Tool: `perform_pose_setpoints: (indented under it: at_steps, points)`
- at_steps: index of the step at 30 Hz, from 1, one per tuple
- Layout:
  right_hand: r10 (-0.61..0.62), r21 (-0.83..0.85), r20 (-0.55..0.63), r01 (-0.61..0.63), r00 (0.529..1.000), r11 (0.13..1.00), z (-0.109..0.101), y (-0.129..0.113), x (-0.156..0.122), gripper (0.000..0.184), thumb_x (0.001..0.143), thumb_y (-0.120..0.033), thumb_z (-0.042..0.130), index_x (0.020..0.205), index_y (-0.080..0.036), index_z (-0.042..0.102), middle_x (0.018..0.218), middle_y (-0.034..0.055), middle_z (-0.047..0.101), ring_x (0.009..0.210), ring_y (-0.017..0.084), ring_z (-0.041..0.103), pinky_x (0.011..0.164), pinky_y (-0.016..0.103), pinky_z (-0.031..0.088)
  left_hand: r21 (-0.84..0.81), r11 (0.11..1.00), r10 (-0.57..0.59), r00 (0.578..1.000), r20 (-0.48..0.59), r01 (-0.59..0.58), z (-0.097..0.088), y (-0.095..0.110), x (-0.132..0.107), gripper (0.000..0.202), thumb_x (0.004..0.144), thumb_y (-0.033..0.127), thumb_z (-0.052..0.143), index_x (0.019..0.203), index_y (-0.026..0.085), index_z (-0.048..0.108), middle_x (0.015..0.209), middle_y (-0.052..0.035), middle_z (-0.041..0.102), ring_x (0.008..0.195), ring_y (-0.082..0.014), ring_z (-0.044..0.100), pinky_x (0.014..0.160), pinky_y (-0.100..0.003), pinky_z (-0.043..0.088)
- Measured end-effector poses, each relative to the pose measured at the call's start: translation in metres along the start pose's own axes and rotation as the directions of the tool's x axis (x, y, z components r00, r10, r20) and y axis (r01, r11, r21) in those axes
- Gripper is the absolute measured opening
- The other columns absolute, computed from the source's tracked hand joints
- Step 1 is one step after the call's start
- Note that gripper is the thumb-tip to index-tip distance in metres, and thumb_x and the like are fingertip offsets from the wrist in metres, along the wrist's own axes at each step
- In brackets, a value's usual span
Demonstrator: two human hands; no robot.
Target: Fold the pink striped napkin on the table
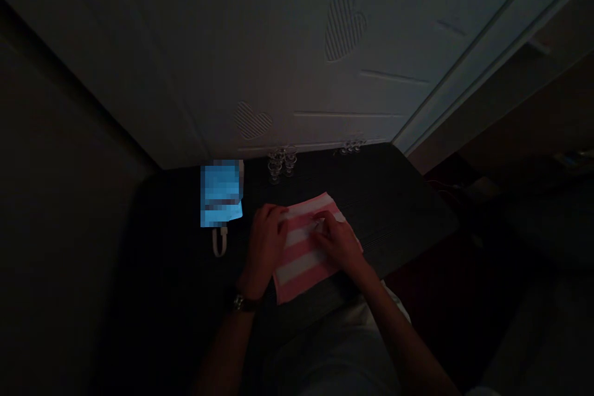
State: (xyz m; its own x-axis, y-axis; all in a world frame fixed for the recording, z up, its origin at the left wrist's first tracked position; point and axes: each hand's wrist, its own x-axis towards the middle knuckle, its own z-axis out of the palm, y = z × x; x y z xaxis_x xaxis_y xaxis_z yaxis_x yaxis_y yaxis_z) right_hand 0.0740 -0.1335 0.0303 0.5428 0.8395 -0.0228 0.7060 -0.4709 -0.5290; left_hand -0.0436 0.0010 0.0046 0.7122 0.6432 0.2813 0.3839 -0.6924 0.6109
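A pink and white striped cloth [301, 253] lies spread flat on the dark table. My left hand [269, 232] rests at its left edge, palm down, fingers loosely bent and apart, with no object visible in it. Over the cloth's right part is my right hand [341, 241], its thumb and fingers curled together. A small pale glint shows at those fingertips, too dim to name. Several small stemmed glasses [282, 164] stand beyond the cloth, near the wall. More small glasses [351, 146] are farther right along the back edge.
A lit screen [221, 192], blurred out, stands left of my left hand, with a short pale cable loop [219, 242] below it. The white wall panel [288, 43] with raised hearts closes off the back of the dark table [394, 198]. Light is very low.
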Motion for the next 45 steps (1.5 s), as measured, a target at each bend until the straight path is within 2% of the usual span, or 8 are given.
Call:
perform_pose_setpoints:
  at_steps: [7,11,18,21,32,36,45]
  points:
    - [0.027,0.011,-0.041,-0.026,0.999,1.0,-0.003,0.002,0.016,0.03,0.081,-0.032,0.049,0.109,-0.021,0.05,0.064,-0.0034,0.051,0.058,0.012,0.049,0.054,0.02,0.031,-0.005,0.998,-0.062,0.998,-0.019,0.062,-0.004,0.002,-0.002,0.025,0.079,0.008,0.043,0.099,0.017,0.055,0.099,-0.0066,0.051,0.097,-0.0217,0.047,0.087,-0.036,0.041]
    - [-0.021,0.018,0.026,0.02,0.999,1.0,-0.002,-0.004,0.02,0.031,0.081,-0.032,0.051,0.109,-0.021,0.051,0.066,-0.0033,0.053,0.059,0.011,0.049,0.055,0.02,0.031,-0.002,0.997,-0.077,0.997,-0.016,0.077,-0.007,0.001,-0.001,0.026,0.079,0.009,0.042,0.1,0.016,0.055,0.099,-0.0066,0.051,0.097,-0.022,0.047,0.087,-0.036,0.041]
    - [0.034,-0.017,0.029,-0.034,0.999,0.999,0.008,-0.007,0.02,0.031,0.082,-0.035,0.051,0.109,-0.02,0.048,0.066,-0.0029,0.057,0.06,0.012,0.052,0.056,0.022,0.031,-0.005,0.998,-0.064,0.997,0.033,0.064,-0.01,-0.004,0.004,0.025,0.078,0.01,0.045,0.099,0.018,0.056,0.1,-0.0063,0.052,0.096,-0.0221,0.048,0.086,-0.037,0.042]
    - [0.048,-0.013,0.037,-0.048,0.998,0.999,0.009,-0.007,0.021,0.031,0.083,-0.038,0.049,0.11,-0.02,0.046,0.074,-0.001,0.061,0.064,0.013,0.055,0.058,0.022,0.033,0.005,0.998,-0.057,0.998,0.032,0.056,-0.01,-0.003,0.004,0.025,0.078,0.01,0.044,0.099,0.018,0.056,0.1,-0.0066,0.052,0.097,-0.0222,0.048,0.086,-0.037,0.042]
    - [-0.015,-0.103,0.084,0.023,0.996,0.994,0.003,-0.007,0.028,0.029,0.087,-0.042,0.042,0.108,-0.021,0.044,0.079,0.0016,0.065,0.073,0.016,0.06,0.06,0.023,0.033,0.02,0.999,-0.025,1.0,0.014,0.025,-0.006,-0.007,0.008,0.021,0.08,0.017,0.045,0.097,0.018,0.058,0.098,-0.0052,0.054,0.095,-0.0207,0.05,0.086,-0.035,0.041]
    - [0.006,-0.134,0.078,0.004,0.997,0.991,0.004,-0.009,0.027,0.031,0.088,-0.042,0.04,0.11,-0.02,0.042,0.082,0.0034,0.065,0.075,0.016,0.06,0.062,0.024,0.034,0.041,0.999,-0.012,1.0,0.01,0.011,-0.006,-0.006,0.008,0.021,0.08,0.017,0.044,0.095,0.018,0.059,0.098,-0.0052,0.054,0.095,-0.0202,0.05,0.087,-0.035,0.041]
    - [-0.037,-0.209,0.114,0.061,0.993,0.976,0.001,-0.009,0.031,0.036,0.09,-0.045,0.032,0.112,-0.019,0.041,0.088,0.0091,0.064,0.082,0.023,0.06,0.07,0.031,0.038,0.111,0.994,0.012,1.0,0.024,-0.015,-0.003,-0.005,0.011,0.022,0.079,0.015,0.044,0.096,0.017,0.058,0.098,-0.0057,0.053,0.096,-0.021,0.049,0.088,-0.036,0.04]
